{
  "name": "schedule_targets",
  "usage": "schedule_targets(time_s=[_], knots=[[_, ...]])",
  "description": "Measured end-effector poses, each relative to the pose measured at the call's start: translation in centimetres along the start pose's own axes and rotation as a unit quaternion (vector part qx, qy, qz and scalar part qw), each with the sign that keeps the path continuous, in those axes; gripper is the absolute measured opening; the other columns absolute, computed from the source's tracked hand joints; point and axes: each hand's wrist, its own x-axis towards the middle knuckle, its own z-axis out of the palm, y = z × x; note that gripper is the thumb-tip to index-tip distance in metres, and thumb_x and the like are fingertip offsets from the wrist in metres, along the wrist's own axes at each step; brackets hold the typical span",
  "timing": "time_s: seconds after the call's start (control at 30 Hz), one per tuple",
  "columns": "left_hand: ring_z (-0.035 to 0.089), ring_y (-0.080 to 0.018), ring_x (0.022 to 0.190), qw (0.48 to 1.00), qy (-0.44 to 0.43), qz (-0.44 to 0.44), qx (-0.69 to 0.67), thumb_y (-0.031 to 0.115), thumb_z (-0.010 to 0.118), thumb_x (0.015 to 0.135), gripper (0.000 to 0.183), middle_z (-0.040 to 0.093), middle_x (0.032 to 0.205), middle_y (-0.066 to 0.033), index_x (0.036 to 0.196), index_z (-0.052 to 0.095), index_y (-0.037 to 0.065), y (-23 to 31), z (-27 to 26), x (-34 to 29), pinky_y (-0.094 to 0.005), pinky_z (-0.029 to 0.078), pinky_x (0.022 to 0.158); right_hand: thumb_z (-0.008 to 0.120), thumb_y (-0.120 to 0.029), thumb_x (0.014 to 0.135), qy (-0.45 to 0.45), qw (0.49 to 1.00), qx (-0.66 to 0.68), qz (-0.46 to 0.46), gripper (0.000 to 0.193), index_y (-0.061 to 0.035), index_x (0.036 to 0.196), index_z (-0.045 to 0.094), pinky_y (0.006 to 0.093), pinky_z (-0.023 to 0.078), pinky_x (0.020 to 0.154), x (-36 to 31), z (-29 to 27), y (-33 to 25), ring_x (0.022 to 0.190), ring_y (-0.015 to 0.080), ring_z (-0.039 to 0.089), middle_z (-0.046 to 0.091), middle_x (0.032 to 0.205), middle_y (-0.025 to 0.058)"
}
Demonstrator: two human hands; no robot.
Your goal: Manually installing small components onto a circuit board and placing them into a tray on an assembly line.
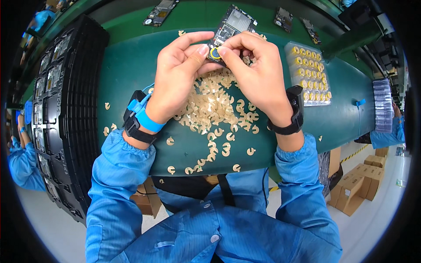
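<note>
A dark circuit board with silver shielding is held over the far part of the green table, tilted away from me. My left hand is closed on its near end, thumb on top and fingers along the side and beneath. On that end sits a yellow-rimmed round part. The thumb of my right hand presses at the part's right edge, its index finger bent over the board; the other fingertips are partly hidden. Below both hands lies a pile of small cream-coloured C-shaped pieces, with strays scattered toward the near edge.
A clear tray of yellow-rimmed round parts lies to the right. Stacked black trays with boards stand at the left. More circuit boards rest on the ledge beyond. Cardboard boxes sit on the floor at right. Co-workers' blue sleeves show at both sides.
</note>
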Motion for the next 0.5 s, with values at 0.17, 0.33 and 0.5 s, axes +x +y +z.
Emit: schedule_targets(time_s=[0.17,0.33,0.5], knots=[[0.072,-0.0230,0.108,1.000,0.001,0.001,0.006,0.007,0.050,0.108,0.035,0.071,0.117,-0.0203,0.140,0.050,-0.009,0.02,0.04,-0.09,-0.0332,0.061,0.096,0.071,-0.008,0.083,0.005,1.000,-0.009,-0.011,0.009,0.0008,0.081,0.068,0.0373,0.046,0.067,-0.03,0.07,0.03,0.071,0.0243,0.058,0.063,0.070,0.0093],[0.073,-0.0235,0.107,1.000,0.003,0.008,0.005,0.006,0.050,0.108,0.035,0.071,0.117,-0.0206,0.139,0.051,-0.009,0.09,0.14,-0.17,-0.0342,0.061,0.097,0.071,-0.008,0.084,0.005,1.000,-0.019,-0.021,0.010,0.0007,0.080,0.067,0.0380,0.046,0.067,-0.01,0.04,0.02,0.071,0.0253,0.059,0.062,0.069,0.0096],[0.073,-0.0232,0.107,1.000,0.001,0.011,0.005,0.006,0.051,0.108,0.035,0.071,0.117,-0.0205,0.139,0.051,-0.009,0.03,0.03,-0.15,-0.0338,0.061,0.096,0.071,-0.008,0.083,0.005,0.999,-0.011,-0.034,0.012,0.0008,0.078,0.065,0.0386,0.046,0.067,0.04,0.10,0.18,0.069,0.0262,0.058,0.061,0.068,0.0101]])
